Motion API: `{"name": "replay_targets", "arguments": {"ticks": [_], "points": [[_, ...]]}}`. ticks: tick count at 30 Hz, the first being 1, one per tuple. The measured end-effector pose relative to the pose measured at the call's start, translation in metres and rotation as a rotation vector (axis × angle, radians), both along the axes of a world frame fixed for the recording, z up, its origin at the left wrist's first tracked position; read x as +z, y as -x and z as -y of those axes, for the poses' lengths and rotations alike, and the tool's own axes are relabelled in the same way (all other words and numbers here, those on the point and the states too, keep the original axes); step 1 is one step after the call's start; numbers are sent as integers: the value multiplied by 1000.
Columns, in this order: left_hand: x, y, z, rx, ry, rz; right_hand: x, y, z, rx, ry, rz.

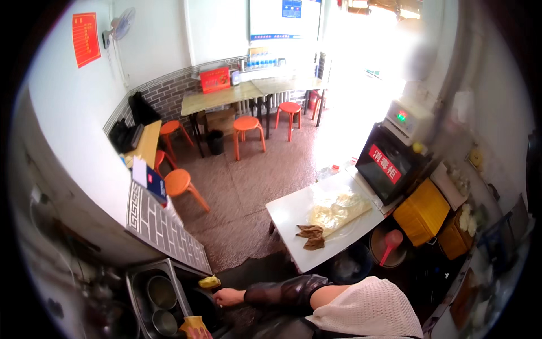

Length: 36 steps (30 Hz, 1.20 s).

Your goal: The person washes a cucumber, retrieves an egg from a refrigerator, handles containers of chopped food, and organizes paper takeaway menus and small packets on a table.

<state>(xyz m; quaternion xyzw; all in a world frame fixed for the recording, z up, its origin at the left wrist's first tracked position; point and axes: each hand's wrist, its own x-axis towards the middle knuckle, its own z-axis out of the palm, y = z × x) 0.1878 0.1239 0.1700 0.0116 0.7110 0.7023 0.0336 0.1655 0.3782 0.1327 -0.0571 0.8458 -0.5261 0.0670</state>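
My left hand (pixel 200 333) is at the bottom edge, partly cut off, with a yellow cloth (pixel 192 323) under its fingers at the edge of a stainless steel sink (pixel 171 265). Two round metal pots (pixel 162 292) are in the sink. From the right, my right hand (pixel 229 297) reaches across in a dark shiny sleeve cover (pixel 279 294). Its fingers are at the side of a dark container (pixel 203 303), and whether they grip anything is not clear. Beyond that hand lies a crumpled yellow item (pixel 209 282), perhaps another cloth.
A white table (pixel 288 212) carries a plastic-covered pale mass (pixel 338 212) and brown cloth (pixel 312 236). Right of it are a black cabinet (pixel 385 163), yellow boxes (pixel 421 212) and a pink ladle (pixel 392 241). A brick-patterned half wall (pixel 165 229) and orange stools (pixel 178 182) lie ahead.
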Motion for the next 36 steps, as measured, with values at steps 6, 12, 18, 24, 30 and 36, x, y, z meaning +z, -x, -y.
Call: {"name": "replay_targets", "arguments": {"ticks": [6, 12, 18, 24, 30, 36], "points": [[-61, 83, 49, 182, -676, 632, -3, 85, 27, 6, -9, 55], [-120, 126, 86, 288, -1059, 721, -49, 196, 95, 375, -58, -62], [-135, 89, 94, 323, -1649, 582, -109, 235, 141, 499, 194, 227], [-87, 127, 72, 926, -1345, 492, -58, 272, 209, 307, 469, 829], [-106, 130, 93, 1074, -1344, 361, -171, 278, 314, 491, 200, 311], [-163, 196, 106, 1177, -1232, 412, -236, 315, 302, 1034, -477, -390]]}}
